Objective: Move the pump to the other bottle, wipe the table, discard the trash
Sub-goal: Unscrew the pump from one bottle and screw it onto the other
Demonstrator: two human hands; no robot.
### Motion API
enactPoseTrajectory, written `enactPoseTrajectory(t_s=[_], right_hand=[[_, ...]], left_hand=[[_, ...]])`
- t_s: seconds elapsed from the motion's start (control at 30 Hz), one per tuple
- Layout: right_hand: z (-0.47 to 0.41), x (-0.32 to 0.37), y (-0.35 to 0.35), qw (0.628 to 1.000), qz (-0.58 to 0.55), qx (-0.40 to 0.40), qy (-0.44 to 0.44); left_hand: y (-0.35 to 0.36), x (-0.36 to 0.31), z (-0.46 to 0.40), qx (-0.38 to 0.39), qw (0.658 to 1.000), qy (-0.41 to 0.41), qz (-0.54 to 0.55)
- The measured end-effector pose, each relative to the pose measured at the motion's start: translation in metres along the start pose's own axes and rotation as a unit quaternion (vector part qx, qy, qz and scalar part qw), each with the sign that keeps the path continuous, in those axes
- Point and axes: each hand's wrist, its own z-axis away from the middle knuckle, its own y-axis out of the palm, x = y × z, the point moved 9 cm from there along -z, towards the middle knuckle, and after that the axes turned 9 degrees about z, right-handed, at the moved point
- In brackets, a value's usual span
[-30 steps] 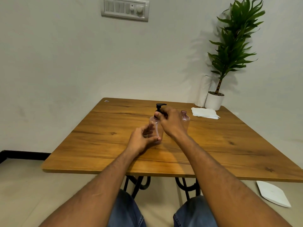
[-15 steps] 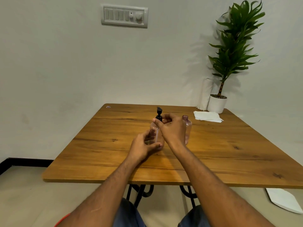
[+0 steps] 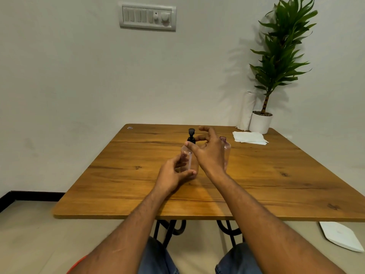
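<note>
Two clear pinkish bottles stand upright mid-table. The left bottle point(image 3: 186, 155) carries a black pump point(image 3: 191, 136). My left hand point(image 3: 173, 175) wraps around its lower body. My right hand point(image 3: 209, 151) is at the pump's collar, thumb and index finger touching it, the other fingers spread apart. The second bottle point(image 3: 226, 147) has an uncapped mouth and stands right behind my right hand, mostly hidden. A stack of white napkins point(image 3: 249, 137) lies at the table's far right.
The wooden table point(image 3: 276, 184) stands against the wall. A potted plant point(image 3: 260, 122) and a white paper roll point(image 3: 245, 111) stand at its far right corner. A white bin lid point(image 3: 341, 238) lies on the floor at right.
My right hand has loosened around the pump collar and its fingers have spread. The pump nozzle has turned. The camera has tilted slightly.
</note>
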Motion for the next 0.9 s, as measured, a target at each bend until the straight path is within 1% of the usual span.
enactPoseTrajectory(t_s=[0.13,0.27,0.37,0.5,0.57,0.63,0.7,0.77,0.83,0.9], right_hand=[[-0.001,-0.002,0.004,0.999,-0.031,0.035,-0.015],[-0.001,0.001,-0.002,0.999,-0.003,-0.002,-0.037],[0.000,0.000,0.003,1.000,0.003,-0.010,-0.020],[0.006,-0.005,0.008,0.997,-0.079,-0.016,-0.005],[0.010,-0.006,0.009,0.994,-0.105,-0.018,-0.006],[0.011,-0.007,0.006,0.995,-0.093,-0.035,-0.006],[0.009,-0.008,0.004,0.998,-0.050,-0.046,-0.003],[0.007,-0.010,0.007,0.999,-0.004,-0.034,0.009],[0.006,-0.014,0.009,0.999,0.005,-0.024,0.023],[0.008,-0.013,0.009,1.000,0.003,-0.023,0.018]], left_hand=[[0.000,0.003,-0.001,0.005,1.000,-0.004,0.000],[0.001,0.002,0.000,0.003,1.000,-0.005,0.008],[0.001,0.004,-0.002,0.002,1.000,0.000,0.000],[0.001,0.011,0.000,0.012,0.999,-0.027,0.022],[0.000,0.015,-0.001,0.009,0.999,-0.026,0.038],[0.001,0.016,-0.002,0.011,0.999,-0.018,0.036],[0.002,0.012,-0.001,0.016,0.999,-0.016,0.027],[0.003,0.006,0.001,0.016,1.000,-0.007,0.009],[0.003,0.005,0.000,0.014,1.000,-0.001,0.001],[0.004,0.003,0.003,0.017,1.000,-0.011,0.014]])
